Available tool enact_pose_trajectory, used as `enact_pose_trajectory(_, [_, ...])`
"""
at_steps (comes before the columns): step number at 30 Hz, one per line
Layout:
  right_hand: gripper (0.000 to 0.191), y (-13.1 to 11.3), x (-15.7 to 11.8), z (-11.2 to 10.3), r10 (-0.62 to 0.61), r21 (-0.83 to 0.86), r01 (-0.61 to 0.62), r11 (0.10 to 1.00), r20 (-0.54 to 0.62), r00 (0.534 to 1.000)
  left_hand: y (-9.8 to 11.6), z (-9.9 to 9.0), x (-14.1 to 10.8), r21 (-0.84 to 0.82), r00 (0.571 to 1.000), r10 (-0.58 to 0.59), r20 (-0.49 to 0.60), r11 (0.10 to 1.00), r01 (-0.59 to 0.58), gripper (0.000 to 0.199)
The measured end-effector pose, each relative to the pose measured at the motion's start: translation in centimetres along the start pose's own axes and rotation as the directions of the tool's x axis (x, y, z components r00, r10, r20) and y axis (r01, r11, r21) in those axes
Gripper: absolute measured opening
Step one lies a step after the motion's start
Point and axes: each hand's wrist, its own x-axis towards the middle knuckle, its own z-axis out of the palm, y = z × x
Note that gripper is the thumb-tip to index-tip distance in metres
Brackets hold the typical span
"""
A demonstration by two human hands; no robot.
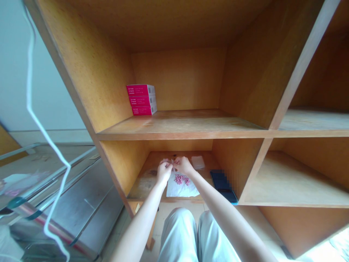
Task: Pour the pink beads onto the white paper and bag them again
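Observation:
My left hand (164,171) and my right hand (183,165) meet above a low wooden shelf (144,185), their fingertips pinched together on a small pinkish item (173,164). That item is too small to identify. Just below my hands lies a white paper sheet (181,185) holding a cluster of pink beads (181,179). A small white paper square (197,162) lies beyond my right hand. Dark specks lie on the shelf near my fingertips, too small to identify.
A dark phone (223,186) lies at the shelf's right, against a wooden divider (252,171). Several stacked pink boxes (141,100) stand on the shelf above. My grey-trousered knees (178,236) sit below the shelf edge. A white cable (32,102) and a metal cart (81,203) are on the left.

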Motion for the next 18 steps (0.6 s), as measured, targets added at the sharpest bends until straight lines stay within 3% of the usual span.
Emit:
enact_pose_trajectory(3, [0.024, 0.2, 0.3, 0.1, -0.011, -0.106, 0.003, 0.994, -0.081, 0.997, -0.3, 0.1, 0.2, 0.105, 0.995, 0.068, -0.07, 0.993, -0.06, 0.019])
enact_pose_trajectory(7, [0.025, 1.0, 0.6, 0.1, 0.057, -0.181, -0.087, 0.98, -0.163, 0.985, -1.0, 0.0, 0.2, 0.01, 0.994, -0.052, -0.091, 0.999, 0.054, 0.013])
enact_pose_trajectory(11, [0.018, 1.2, 0.4, 0.1, 0.081, -0.248, -0.115, 0.962, -0.143, 0.986, -1.5, 0.2, -0.1, -0.118, 0.989, -0.142, -0.05, 0.984, 0.135, 0.008])
enact_pose_trajectory(14, [0.005, 0.9, 0.2, 0.0, 0.038, -0.233, -0.063, 0.97, -0.11, 0.993, -1.7, 0.3, -0.4, -0.153, 0.988, -0.149, -0.028, 0.978, 0.144, 0.006])
enact_pose_trajectory(18, [0.018, 0.5, -0.1, -0.3, -0.052, -0.2, 0.056, 0.978, 0.025, 0.998, -1.8, 0.6, -0.6, -0.209, 0.988, -0.154, 0.008, 0.966, 0.152, 0.006])
